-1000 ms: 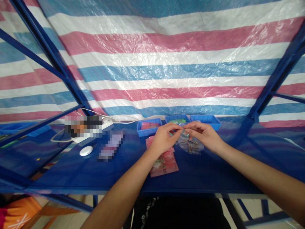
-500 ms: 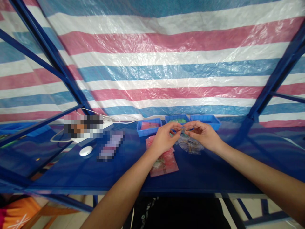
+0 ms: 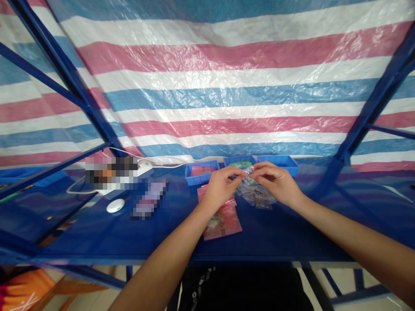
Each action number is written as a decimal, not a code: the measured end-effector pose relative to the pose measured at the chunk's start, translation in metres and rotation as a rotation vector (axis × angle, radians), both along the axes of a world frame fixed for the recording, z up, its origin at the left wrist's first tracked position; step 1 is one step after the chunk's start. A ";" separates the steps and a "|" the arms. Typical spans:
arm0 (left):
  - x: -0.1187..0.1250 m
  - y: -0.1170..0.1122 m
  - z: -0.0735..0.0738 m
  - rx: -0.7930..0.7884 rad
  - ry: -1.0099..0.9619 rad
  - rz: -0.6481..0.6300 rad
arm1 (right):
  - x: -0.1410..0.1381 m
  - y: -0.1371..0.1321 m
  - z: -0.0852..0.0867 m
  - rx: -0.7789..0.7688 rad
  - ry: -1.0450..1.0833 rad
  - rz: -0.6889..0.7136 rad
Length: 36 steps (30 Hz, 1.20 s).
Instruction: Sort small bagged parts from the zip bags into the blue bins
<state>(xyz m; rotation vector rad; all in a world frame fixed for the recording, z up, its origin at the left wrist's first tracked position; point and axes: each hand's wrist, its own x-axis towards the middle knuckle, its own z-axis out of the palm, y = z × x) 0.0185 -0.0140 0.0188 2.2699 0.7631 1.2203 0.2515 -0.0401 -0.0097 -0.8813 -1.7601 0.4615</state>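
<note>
My left hand and my right hand meet above the blue table, fingertips pinched together on a small clear plastic bag. What is inside the bag is too small to make out. Under my right hand lies a loose pile of clear bags with small dark parts in them. Pink packets lie flat on the table below my left wrist.
Three shallow blue trays stand at the back: one with pink packets, one with green ones, one to the right. A white mouse and white cables lie at the left. Blue frame bars and a striped tarp surround the table.
Both hands stay together at the same spot; the fingers have shifted slightly on the small clear bag, which now sits a little higher between them.
</note>
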 end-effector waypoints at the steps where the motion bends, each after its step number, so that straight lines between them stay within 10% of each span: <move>1: 0.000 0.000 0.000 -0.008 0.003 0.009 | 0.000 0.000 0.000 -0.023 0.007 0.007; 9: 0.002 0.002 -0.001 -0.005 -0.005 0.150 | 0.001 -0.002 0.005 -0.036 -0.053 -0.017; 14: 0.001 0.003 -0.003 -0.016 -0.032 0.200 | 0.015 0.004 0.010 0.245 -0.417 -0.370; 19: 0.002 0.000 -0.001 -0.040 0.007 0.194 | 0.034 0.022 0.001 0.184 -0.611 -0.650; 28: 0.001 -0.001 0.002 -0.038 0.023 0.183 | 0.059 0.047 -0.019 0.031 -0.685 -0.671; 36: 0.002 -0.002 0.002 -0.027 0.022 0.188 | 0.032 0.016 0.008 0.139 -0.619 -0.443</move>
